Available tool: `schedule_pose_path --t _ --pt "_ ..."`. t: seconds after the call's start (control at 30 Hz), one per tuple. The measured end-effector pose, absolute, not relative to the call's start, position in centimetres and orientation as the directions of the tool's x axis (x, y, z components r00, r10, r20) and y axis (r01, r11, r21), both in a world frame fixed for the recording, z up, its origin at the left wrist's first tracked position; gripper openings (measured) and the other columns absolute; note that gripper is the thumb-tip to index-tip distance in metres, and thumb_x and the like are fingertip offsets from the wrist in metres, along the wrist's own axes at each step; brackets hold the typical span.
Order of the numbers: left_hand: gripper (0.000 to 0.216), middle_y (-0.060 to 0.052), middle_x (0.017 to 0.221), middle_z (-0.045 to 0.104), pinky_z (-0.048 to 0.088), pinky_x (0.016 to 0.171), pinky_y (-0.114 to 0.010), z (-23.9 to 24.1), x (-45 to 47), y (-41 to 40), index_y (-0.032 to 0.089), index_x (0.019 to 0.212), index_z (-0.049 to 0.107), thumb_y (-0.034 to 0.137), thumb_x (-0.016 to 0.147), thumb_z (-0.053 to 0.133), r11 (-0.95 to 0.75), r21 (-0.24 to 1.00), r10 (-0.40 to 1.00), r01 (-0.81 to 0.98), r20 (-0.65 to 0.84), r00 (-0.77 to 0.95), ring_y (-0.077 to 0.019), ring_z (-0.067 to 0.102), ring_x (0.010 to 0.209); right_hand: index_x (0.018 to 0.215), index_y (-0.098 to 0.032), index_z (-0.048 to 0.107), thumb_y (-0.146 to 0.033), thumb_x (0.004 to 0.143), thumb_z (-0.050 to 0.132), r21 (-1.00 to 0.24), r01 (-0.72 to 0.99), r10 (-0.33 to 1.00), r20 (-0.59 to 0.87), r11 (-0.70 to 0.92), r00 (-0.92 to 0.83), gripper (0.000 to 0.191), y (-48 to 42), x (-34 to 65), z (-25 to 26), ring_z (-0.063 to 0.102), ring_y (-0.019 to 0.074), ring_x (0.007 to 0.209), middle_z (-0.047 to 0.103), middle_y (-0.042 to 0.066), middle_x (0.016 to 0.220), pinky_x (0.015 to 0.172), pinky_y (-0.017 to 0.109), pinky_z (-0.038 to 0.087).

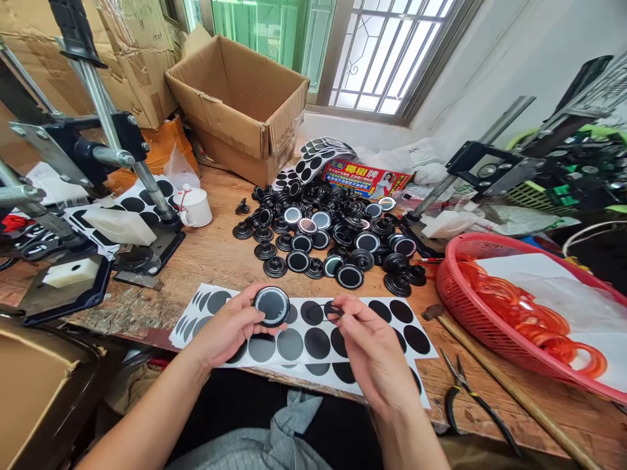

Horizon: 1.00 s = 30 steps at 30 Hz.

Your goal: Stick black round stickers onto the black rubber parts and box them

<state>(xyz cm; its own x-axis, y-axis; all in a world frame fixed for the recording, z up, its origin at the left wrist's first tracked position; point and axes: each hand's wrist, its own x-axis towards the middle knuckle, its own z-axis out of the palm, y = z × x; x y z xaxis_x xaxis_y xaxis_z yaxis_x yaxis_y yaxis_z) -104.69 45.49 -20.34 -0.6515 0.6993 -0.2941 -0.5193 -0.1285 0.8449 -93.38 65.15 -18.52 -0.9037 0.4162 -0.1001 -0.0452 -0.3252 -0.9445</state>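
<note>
My left hand [235, 323] is closed around the rim of a round black cap [272, 307] with a pale ring on its face, held face up over the sticker sheets. Fingers and thumb of my right hand [367, 339] pinch a thin black round sticker [334, 312], partly hidden by the fingertips. Under both hands lie white sheets of black round stickers [304, 362]. Beyond them is a heap of black round caps [337, 228], some stem up, others showing flat faces with pale rings.
A red plastic basket [455, 287] of orange rings [533, 320] stands right, beside a wooden-handled hammer [514, 385] and pliers [460, 385]. Hand presses [142, 176] flank the table. A white mug [196, 207] sits left of the caps; an open cardboard box [235, 124] is behind.
</note>
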Motion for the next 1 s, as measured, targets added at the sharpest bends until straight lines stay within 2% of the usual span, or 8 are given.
schedule_pose_path --t 0.07,0.13,0.17,0.33,0.47,0.63,1.0 --pt "0.05 -0.008 0.118 0.065 0.053 0.089 -0.038 -19.6 -102.6 45.2 0.024 0.127 0.054 0.009 0.079 0.057 -0.241 0.804 0.68 -0.543 -0.259 -0.686 -0.0253 0.066 0.102 0.095 -0.022 0.071 -0.033 0.08 0.07 -0.85 0.009 0.303 -0.197 -0.527 -0.932 0.018 64.1 -92.8 -17.0 0.052 0.0203 0.102 0.059 0.007 0.114 0.097 0.037 0.038" --pt "0.051 -0.007 0.131 0.058 0.052 0.091 -0.038 -19.2 -100.8 45.2 0.027 0.127 0.055 0.009 0.08 0.056 -0.289 0.787 0.664 -0.546 -0.247 -0.706 -0.0263 0.06 0.112 0.102 -0.018 0.072 -0.033 0.079 0.07 -0.784 0.099 0.195 -0.272 -0.613 -0.942 0.027 62.9 -92.5 -16.2 0.054 0.0215 0.1 0.063 0.01 0.111 0.097 0.038 0.039" --pt "0.05 -0.006 0.136 0.054 0.052 0.091 -0.037 -19.2 -100.0 45.2 0.028 0.127 0.056 0.009 0.08 0.056 -0.303 0.784 0.655 -0.542 -0.242 -0.716 -0.0267 0.057 0.116 0.102 -0.017 0.072 -0.032 0.078 0.071 -0.768 0.122 0.186 -0.301 -0.629 -0.935 0.029 62.3 -92.5 -16.1 0.055 0.0213 0.099 0.066 0.01 0.107 0.095 0.037 0.04" --pt "0.048 -0.004 0.146 0.045 0.051 0.092 -0.039 -19.5 -98.0 45.3 0.03 0.127 0.057 0.012 0.083 0.055 -0.356 0.769 0.646 -0.531 -0.209 -0.735 -0.0304 0.044 0.129 0.094 -0.018 0.075 -0.033 0.073 0.076 -0.762 0.134 0.277 -0.385 -0.634 -0.88 0.026 60.5 -92.7 -17.3 0.059 0.0191 0.089 0.071 0.007 0.092 0.085 0.031 0.043" --pt "0.046 -0.005 0.143 0.049 0.051 0.092 -0.041 -19.4 -97.5 45.4 0.029 0.126 0.059 0.013 0.083 0.055 -0.381 0.759 0.655 -0.528 -0.182 -0.733 -0.0308 0.045 0.128 0.09 -0.018 0.076 -0.034 0.072 0.077 -0.77 0.124 0.261 -0.357 -0.626 -0.897 0.024 59.7 -92.6 -17.4 0.06 0.0198 0.086 0.072 0.007 0.09 0.083 0.032 0.044" --pt "0.043 -0.006 0.138 0.054 0.052 0.092 -0.041 -19.2 -97.3 45.3 0.028 0.124 0.061 0.014 0.084 0.056 -0.39 0.755 0.66 -0.527 -0.17 -0.732 -0.0298 0.048 0.124 0.086 -0.019 0.077 -0.034 0.07 0.078 -0.786 0.088 0.314 -0.343 -0.612 -0.885 0.022 59.1 -92.5 -17.1 0.06 0.0189 0.082 0.073 0.006 0.087 0.081 0.031 0.044" --pt "0.047 -0.005 0.146 0.047 0.052 0.093 -0.041 -19.6 -97.3 45.2 0.028 0.125 0.06 0.013 0.081 0.056 -0.385 0.759 0.64 -0.524 -0.19 -0.744 -0.0318 0.043 0.131 0.076 -0.017 0.074 -0.035 0.067 0.08 -0.785 0.077 0.358 -0.364 -0.614 -0.86 0.021 58.8 -92.7 -17.5 0.059 0.018 0.082 0.071 0.006 0.083 0.076 0.029 0.045"
